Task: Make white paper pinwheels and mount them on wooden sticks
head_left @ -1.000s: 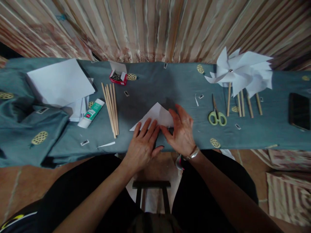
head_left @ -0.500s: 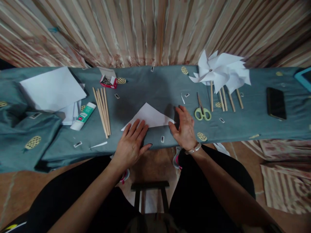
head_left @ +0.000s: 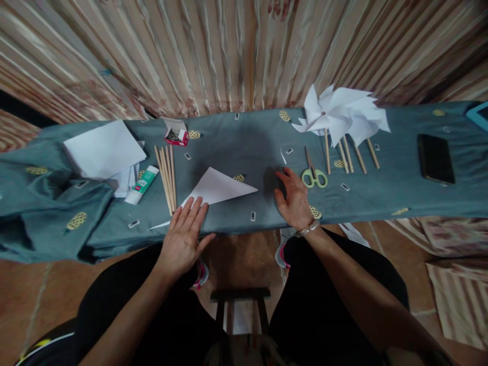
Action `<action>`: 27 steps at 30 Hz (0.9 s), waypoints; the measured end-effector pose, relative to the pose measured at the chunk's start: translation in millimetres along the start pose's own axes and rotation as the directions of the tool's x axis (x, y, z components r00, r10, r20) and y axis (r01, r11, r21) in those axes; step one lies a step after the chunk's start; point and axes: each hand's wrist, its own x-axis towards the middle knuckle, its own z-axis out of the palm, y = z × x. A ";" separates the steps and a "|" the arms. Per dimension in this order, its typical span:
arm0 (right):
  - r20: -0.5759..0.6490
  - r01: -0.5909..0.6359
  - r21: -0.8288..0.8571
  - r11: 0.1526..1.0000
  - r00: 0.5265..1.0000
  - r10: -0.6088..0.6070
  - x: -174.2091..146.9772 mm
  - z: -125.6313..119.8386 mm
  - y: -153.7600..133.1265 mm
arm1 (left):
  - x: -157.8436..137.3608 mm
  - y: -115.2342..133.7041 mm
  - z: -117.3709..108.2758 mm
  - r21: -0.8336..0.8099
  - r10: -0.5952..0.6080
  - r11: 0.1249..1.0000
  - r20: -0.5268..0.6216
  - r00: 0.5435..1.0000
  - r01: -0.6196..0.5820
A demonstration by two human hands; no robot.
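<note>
A white sheet of paper (head_left: pixel 221 187), folded into a triangle, lies on the cloth-covered table in front of me. My left hand (head_left: pixel 186 231) rests flat with fingers stretched over the paper's lower left edge. To the right of the paper, apart from its tip, is my right hand (head_left: pixel 294 198), fingers spread and holding nothing. Green-handled scissors (head_left: pixel 313 173) lie just right of that hand, blades pointing away from me. A thin paper strip (head_left: pixel 283 156) is beyond its fingertips.
Wooden sticks (head_left: pixel 166 178), a glue tube (head_left: pixel 142 185), a red box of small metal pieces (head_left: pixel 176 135) and white sheets (head_left: pixel 104 150) are on the left. Paper pinwheels (head_left: pixel 343 114) on sticks, a phone (head_left: pixel 435 158) and a blue-edged device (head_left: pixel 478 118) lie right. A curtain (head_left: pixel 229 56) hangs behind.
The folded paper has shifted left under my left hand. My right hand has come off the paper's right corner, leaving a gap between them. The camera view has tilted slightly.
</note>
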 end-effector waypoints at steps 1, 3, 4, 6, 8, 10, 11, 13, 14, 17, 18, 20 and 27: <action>-0.008 0.006 -0.005 1.000 1.000 -0.006 0.0 -0.5 -3.7 | 0.5 0.6 -0.3 -0.003 -0.004 1.000 -0.002 1.000 0.004; -0.019 0.042 -0.014 0.999 0.999 -0.042 -0.4 -0.5 -13.8 | 4.2 4.8 -0.9 -0.006 -0.016 1.000 0.003 1.000 0.016; -0.014 0.072 -0.015 0.997 0.997 -0.072 -0.6 0.3 -19.7 | 7.5 8.4 -1.1 -0.007 -0.020 1.000 0.011 1.000 0.020; 0.010 0.131 -0.004 0.991 0.991 -0.131 -0.8 3.4 -31.5 | 16.3 17.9 -0.7 -0.013 -0.011 1.000 0.042 0.999 0.011; 0.042 0.147 0.007 0.989 0.988 -0.147 -0.4 7.4 -40.2 | 26.6 28.4 0.9 -0.030 0.041 0.999 0.076 0.996 -0.039; 0.071 0.115 -0.003 0.993 0.991 -0.114 0.5 10.9 -43.1 | 35.5 36.4 2.8 -0.064 0.109 0.993 0.090 0.990 -0.104; 0.084 0.091 -0.012 0.996 0.992 -0.090 0.9 12.0 -42.1 | 38.5 38.4 3.3 -0.074 0.123 0.990 0.091 0.988 -0.117; 0.099 0.050 -0.023 0.998 0.994 -0.047 1.3 12.4 -36.0 | 40.4 37.6 2.8 -0.084 0.130 0.989 0.093 0.987 -0.122; 0.098 0.036 -0.020 0.999 0.995 -0.034 1.0 11.8 -31.5 | 39.3 35.2 1.5 -0.082 0.121 0.990 0.096 0.988 -0.113; 0.076 0.020 0.000 1.000 0.997 -0.020 -2.2 7.2 -16.0 | 29.9 24.5 -4.5 -0.061 0.077 0.996 0.109 0.991 -0.071; 0.067 0.023 0.004 1.000 0.997 -0.023 -3.8 5.0 -11.0 | 26.0 21.2 -6.7 -0.053 0.064 0.997 0.113 0.992 -0.058; 0.058 0.029 0.005 1.000 0.998 -0.029 -7.4 -0.3 -2.0 | 19.2 16.6 -10.1 -0.037 0.048 0.998 0.117 0.992 -0.044; 0.038 0.024 -0.031 0.999 0.999 -0.022 -17.7 -19.8 18.9 | 10.1 13.7 -10.5 -0.006 0.021 1.000 0.110 0.994 -0.021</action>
